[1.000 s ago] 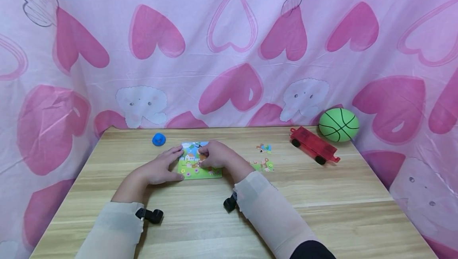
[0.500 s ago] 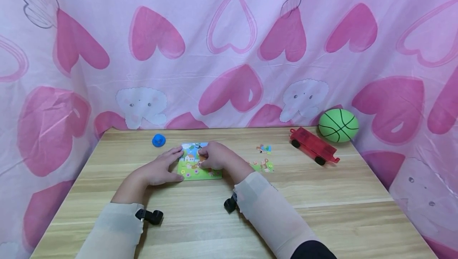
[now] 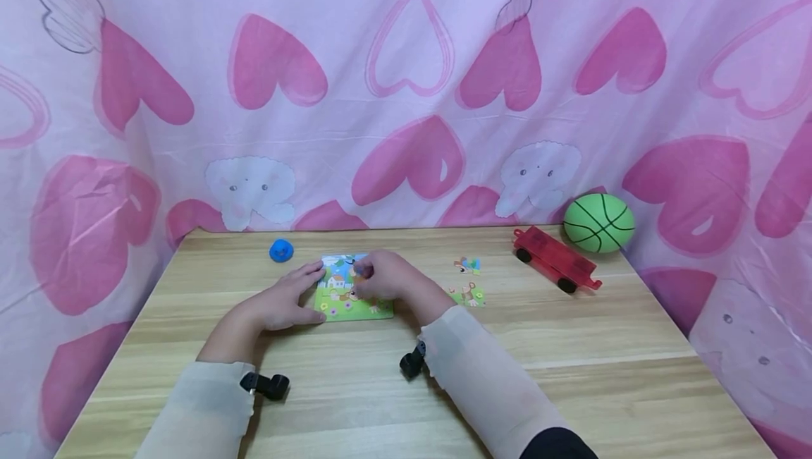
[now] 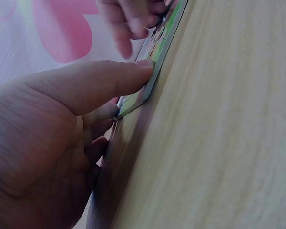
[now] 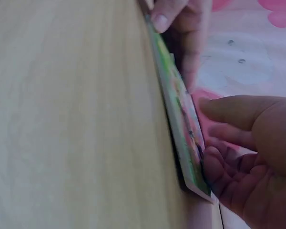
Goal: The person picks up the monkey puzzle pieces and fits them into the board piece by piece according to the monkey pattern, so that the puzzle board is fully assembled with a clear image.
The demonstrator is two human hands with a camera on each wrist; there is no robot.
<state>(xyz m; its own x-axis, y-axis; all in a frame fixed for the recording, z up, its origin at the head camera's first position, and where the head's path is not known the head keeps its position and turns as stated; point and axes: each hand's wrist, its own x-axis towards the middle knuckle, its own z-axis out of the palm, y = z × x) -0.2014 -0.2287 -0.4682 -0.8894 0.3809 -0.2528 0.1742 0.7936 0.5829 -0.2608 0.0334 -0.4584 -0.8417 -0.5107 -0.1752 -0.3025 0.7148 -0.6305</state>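
A colourful jigsaw puzzle board (image 3: pixel 336 307) with a house, flowers and animals lies flat on the table, left of centre. My left hand (image 3: pixel 285 297) is spread along its left side. Its thumb (image 4: pixel 128 78) rests on the board's near corner, while its other fingers reach the far left edge. Over the board's right part hovers my right hand (image 3: pixel 383 279), covering some of the picture. In the right wrist view its thumb and loosely bent fingers (image 5: pixel 217 164) stand apart at the board's edge, with nothing visible between them.
Loose puzzle pieces lie to the right, one upper piece (image 3: pixel 468 265) and one lower piece (image 3: pixel 469 295). Farther right are a red toy wagon (image 3: pixel 553 259) and a green ball (image 3: pixel 599 223). A small blue object (image 3: pixel 281 250) sits at the back left, before the pink curtain (image 3: pixel 406 43).
The right thumb and fingers have shifted slightly on the board and look a little lifted. My left hand has stayed in place. The view has tilted slightly.
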